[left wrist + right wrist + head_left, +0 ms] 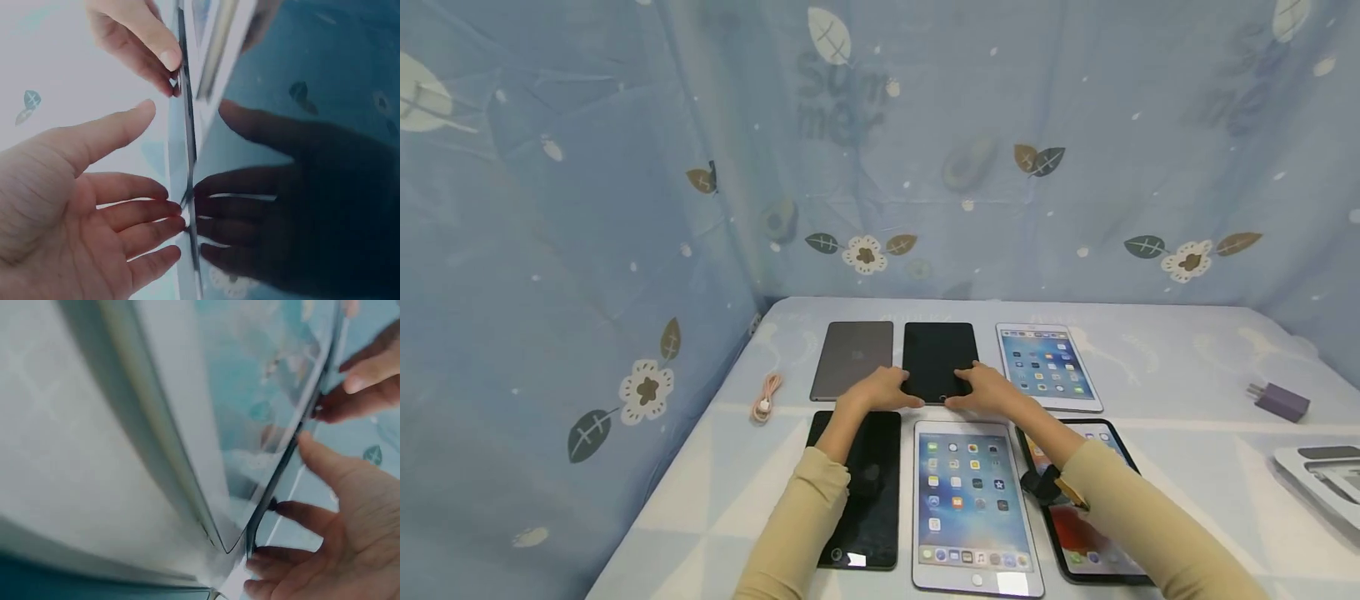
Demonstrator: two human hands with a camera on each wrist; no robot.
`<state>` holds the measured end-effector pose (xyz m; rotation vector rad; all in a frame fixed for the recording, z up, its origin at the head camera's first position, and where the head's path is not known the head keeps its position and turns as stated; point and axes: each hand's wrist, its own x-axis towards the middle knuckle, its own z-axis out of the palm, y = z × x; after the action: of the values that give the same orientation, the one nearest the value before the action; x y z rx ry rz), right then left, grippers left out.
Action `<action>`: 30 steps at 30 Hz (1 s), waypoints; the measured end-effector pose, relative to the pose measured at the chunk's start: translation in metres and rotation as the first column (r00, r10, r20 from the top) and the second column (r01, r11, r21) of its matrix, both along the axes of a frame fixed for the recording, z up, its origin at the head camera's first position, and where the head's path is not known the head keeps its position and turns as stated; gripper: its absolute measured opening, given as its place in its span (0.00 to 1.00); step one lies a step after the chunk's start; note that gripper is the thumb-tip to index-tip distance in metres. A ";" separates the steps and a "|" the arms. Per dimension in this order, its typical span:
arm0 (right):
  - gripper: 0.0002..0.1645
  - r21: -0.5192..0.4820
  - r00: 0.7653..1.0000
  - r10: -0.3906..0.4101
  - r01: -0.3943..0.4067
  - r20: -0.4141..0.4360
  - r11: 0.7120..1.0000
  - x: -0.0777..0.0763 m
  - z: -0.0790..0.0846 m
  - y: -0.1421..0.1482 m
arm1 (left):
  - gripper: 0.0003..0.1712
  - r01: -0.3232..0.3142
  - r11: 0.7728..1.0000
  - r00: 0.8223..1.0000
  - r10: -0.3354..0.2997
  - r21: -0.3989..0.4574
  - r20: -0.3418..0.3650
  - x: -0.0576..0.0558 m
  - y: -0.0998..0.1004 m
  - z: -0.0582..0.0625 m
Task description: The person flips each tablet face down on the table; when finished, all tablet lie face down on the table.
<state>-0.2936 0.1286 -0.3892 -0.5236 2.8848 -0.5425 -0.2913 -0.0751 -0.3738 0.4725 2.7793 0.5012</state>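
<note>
A black tablet (938,354) lies in the middle of the back row, its dark screen up. My left hand (880,389) is at its lower left corner, thumb pointing inward. On the opposite side, my right hand (988,390) touches the lower right corner. The left wrist view has the left fingers (140,240) extended and the thumb apart, mirrored in a dark glossy screen (337,187). From the right wrist, the right thumb (319,456) and fingers appear spread along a dark edge; exact contact cannot be told.
A grey tablet (854,358) and a white tablet (1049,367) flank the black one. In front lie another black tablet (868,492), a lit white tablet (973,500) and a black-rimmed tablet (1093,542). Around them are a pink cable (766,397), a purple plug (1283,402) and a white object (1318,471).
</note>
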 end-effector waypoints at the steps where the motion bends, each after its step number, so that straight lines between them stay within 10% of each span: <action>1: 0.42 -0.009 1.000 -0.003 0.003 -0.003 1.000 0.001 -0.001 0.003 | 0.38 -0.001 1.000 1.000 0.001 0.002 0.004 -0.001 0.002 -0.001; 17: 0.41 -0.255 0.996 -0.084 0.085 0.012 0.963 -0.003 -0.021 0.028 | 0.42 -0.024 1.000 0.999 0.024 -0.011 -0.043 -0.010 0.012 -0.018; 25: 0.42 -0.435 0.991 -0.121 0.137 0.063 0.890 0.000 -0.031 0.034 | 0.39 0.023 1.000 0.998 -0.023 0.011 -0.052 -0.010 0.015 -0.015; 30: 0.37 -0.574 0.979 -0.103 0.188 0.177 0.797 0.003 -0.027 0.040 | 0.39 0.027 0.998 0.999 -0.025 0.061 -0.034 -0.009 0.013 -0.014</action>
<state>-0.2910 0.1686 -0.4164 -0.3114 2.5938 -1.4645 -0.3004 -0.0623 -0.3880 0.5344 2.7918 0.5793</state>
